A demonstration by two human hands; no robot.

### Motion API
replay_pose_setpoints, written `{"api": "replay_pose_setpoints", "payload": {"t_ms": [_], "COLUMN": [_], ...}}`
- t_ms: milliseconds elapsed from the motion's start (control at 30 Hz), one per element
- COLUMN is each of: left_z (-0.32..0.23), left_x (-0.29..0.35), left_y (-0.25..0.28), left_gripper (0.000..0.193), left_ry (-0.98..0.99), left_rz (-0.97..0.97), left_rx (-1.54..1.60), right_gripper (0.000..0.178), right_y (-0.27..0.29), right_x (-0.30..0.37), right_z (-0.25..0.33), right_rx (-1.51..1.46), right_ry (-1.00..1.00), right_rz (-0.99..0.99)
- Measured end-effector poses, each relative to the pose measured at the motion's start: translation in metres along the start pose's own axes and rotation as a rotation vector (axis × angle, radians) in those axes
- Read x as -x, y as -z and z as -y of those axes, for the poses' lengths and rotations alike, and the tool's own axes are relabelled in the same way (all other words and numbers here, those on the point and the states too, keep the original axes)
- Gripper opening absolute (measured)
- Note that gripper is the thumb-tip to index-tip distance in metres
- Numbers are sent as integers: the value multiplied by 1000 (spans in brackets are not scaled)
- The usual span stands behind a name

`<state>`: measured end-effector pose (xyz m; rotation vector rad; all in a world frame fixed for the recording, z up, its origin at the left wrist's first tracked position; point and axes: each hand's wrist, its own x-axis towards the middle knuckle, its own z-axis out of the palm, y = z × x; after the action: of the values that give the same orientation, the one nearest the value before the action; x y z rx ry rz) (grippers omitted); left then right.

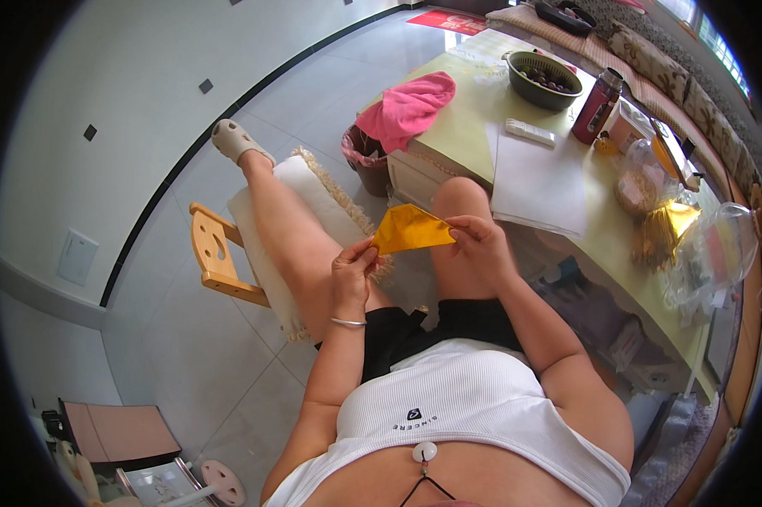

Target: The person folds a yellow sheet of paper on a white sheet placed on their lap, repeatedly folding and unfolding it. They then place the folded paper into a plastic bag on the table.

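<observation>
Between my hands, above my lap, is a folded piece of shiny gold paper (410, 230), its top edge rising to a blunt peak. My left hand (355, 264) pinches its left corner between thumb and fingers. At the opposite corner, my right hand (481, 241) grips the paper the same way. Over on the table at the right lies a bundle of gold paper pieces (656, 237), next to clear plastic bags (719, 253).
The pale green table (461, 101) holds white sheets (537, 182), a white remote (530, 133), a colander of dark fruit (543, 80), a dark red flask (596, 106) and a pink cloth (408, 110). A bin (369, 169) stands beside it. My leg rests over a small wooden chair (216, 253).
</observation>
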<state>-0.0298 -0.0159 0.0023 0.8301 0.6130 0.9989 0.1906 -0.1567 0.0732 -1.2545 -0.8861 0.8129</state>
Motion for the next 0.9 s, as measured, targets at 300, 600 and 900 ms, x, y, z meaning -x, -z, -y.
{"api": "replay_pose_setpoints", "payload": {"t_ms": [300, 600, 900], "left_z": [1, -3, -5], "left_x": [1, 7, 12], "left_y": [5, -9, -15], "left_gripper": [14, 9, 8], "left_ry": [80, -50, -42], "left_rz": [45, 131, 169], "left_rx": [31, -18, -64], "right_gripper": [9, 15, 17], "right_y": [1, -2, -5], "right_x": [5, 8, 8], "right_z": [-5, 21, 28], "right_rx": [125, 512, 793], "right_ry": [111, 357, 711], "right_rz": [-85, -65, -43]}}
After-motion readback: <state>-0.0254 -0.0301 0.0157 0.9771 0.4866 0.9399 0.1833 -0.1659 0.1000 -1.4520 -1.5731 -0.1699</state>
